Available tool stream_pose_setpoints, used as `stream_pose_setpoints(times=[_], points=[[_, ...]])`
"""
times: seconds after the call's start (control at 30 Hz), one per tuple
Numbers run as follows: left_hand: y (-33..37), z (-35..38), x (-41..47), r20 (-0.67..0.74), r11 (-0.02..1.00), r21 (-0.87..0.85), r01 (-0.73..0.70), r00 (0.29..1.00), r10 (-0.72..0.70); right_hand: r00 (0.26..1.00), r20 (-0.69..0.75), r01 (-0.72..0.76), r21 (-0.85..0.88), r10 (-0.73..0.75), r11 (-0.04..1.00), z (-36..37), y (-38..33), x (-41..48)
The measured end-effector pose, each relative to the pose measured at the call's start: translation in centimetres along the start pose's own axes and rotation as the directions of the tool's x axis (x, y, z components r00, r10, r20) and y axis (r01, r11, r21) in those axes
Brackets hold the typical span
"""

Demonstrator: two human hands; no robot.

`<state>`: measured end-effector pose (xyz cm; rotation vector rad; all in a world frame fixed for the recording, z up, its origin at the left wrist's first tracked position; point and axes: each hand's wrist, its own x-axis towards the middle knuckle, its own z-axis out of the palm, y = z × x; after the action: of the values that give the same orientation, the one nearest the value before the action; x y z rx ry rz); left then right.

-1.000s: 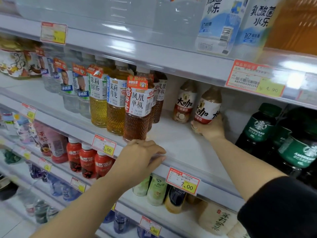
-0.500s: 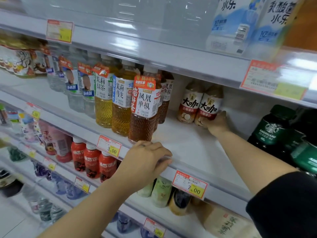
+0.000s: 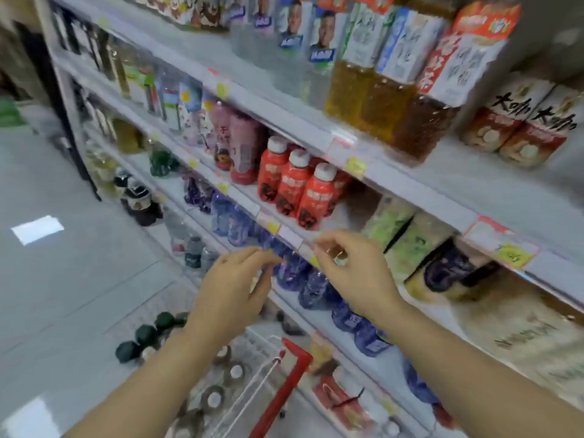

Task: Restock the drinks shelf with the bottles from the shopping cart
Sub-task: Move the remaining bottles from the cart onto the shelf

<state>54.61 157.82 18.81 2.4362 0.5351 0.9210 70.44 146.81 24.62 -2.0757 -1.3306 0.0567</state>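
low at the left, dark-capped bottles [image 3: 145,336] stand packed in the shopping cart [image 3: 265,346], with white-capped bottles [image 3: 235,371] beside them and the red handle [image 3: 284,384] angling up at the right. above the cart our left hand [image 3: 232,292] hangs with fingers relaxed, holding nothing. just right of it our right hand [image 3: 354,273] hovers before a shelf edge, fingers loosely curled — empty, as far as the blur lets us tell. behind our hands run purple bottles [image 3: 294,273], and red bottles [image 3: 297,188] one level up. on the drinks shelf [image 3: 474,184] above, amber tea bottles [image 3: 379,99] stand left of two brown bottles [image 3: 518,124] — side by side, touching.
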Motion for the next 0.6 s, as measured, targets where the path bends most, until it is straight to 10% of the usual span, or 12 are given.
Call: stream_pose_setpoints(times=[0.3, 0.6], points=[[-11.7, 0.4, -21.8, 0.112, 0.738, 0.134, 0.661, 0.73, -0.674, 0.837, 0.541, -0.027, -0.099, 0.077, 0.995, 24.7, 2.7, -6.3], [-18.4, 7.4, -32.9, 0.268, 0.541, 0.126, 0.831, 0.497, -0.826, 0.647, 0.728, -0.01, -0.289, 0.227, 0.957, 40.6, 9.2, -9.9]])
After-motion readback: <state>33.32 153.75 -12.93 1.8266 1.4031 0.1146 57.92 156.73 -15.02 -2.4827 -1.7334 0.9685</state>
